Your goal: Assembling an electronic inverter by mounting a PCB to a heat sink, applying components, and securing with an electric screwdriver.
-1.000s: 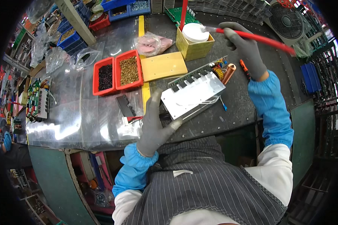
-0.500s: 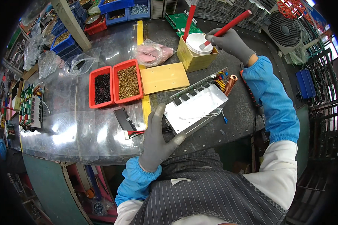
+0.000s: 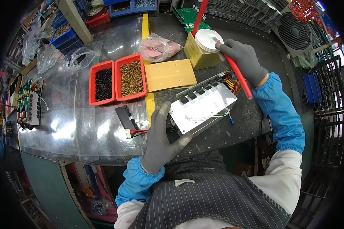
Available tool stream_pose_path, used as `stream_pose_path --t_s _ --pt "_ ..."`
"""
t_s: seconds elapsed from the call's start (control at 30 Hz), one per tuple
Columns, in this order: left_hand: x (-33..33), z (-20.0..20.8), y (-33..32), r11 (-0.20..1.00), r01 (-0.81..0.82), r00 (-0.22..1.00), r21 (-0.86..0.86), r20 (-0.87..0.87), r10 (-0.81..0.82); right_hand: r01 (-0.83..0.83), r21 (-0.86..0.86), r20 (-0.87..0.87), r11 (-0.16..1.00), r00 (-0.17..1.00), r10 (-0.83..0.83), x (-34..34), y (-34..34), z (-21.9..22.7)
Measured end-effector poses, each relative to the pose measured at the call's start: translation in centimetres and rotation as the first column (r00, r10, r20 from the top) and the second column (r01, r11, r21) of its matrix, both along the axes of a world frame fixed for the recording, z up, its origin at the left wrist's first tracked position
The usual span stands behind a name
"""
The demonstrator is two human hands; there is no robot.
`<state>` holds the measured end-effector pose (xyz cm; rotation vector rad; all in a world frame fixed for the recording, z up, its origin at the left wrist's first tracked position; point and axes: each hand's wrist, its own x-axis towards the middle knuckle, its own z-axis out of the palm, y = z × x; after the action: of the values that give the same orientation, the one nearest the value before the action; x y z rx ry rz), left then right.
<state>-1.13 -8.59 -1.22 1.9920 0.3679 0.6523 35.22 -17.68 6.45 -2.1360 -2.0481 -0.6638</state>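
My right hand, in a grey glove, is closed around a long red-handled stick. The stick's upper end is by the rim of a white tub, and its tip is hard to make out. The tub sits in a yellowish box, with another red stick standing in it. My gloved left hand has thumb and forefinger spread at the left end of a circuit assembly topped by a white metal plate. White wires lie across the plate, and a copper coil at its right end is partly covered by the red stick.
Left of the assembly are two red trays, one with black screws, one with brass-coloured screws. A tan board and a bagged pink item lie beyond. A black part with red wires is beside my left hand. A fan stands far right.
My right hand has moved right and toward me, and the stick has swung so its long end points down toward me. My left hand stays by the assembly. The view has shifted slightly.
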Motion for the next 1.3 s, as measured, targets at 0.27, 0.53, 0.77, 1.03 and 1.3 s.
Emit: stream_pose_path --t_s 0.27,0.53,0.77,1.03,1.3 --pt "0.2 -0.3 0.1 0.999 0.013 1.0 0.034 0.023 -0.014 -0.034 0.105 0.186 0.994 0.982 0.014 -0.9 -1.4 0.8" --pt "0.8 1.4 -0.3 1.0 0.008 1.0 0.012 -0.026 -0.008 -0.04 0.407 -0.746 0.913 0.562 0.357 -7.8 -6.4 3.8" --pt "0.9 1.7 -0.4 0.868 0.131 0.991 -0.48 0.084 -0.103 0.013 0.318 -0.923 0.948 0.23 0.307 -12.2 -9.3 3.1" --pt "1.2 0.1 -1.7 0.894 0.132 0.966 -0.428 0.259 -0.019 0.038 0.15 -0.979 0.988 0.146 0.143 -12.9 -7.5 5.0" --pt "1.2 -0.8 -2.7 0.844 0.171 0.943 -0.507 0.332 0.008 -0.077 -0.008 -0.994 0.997 0.113 0.001 -13.8 -5.8 5.3"
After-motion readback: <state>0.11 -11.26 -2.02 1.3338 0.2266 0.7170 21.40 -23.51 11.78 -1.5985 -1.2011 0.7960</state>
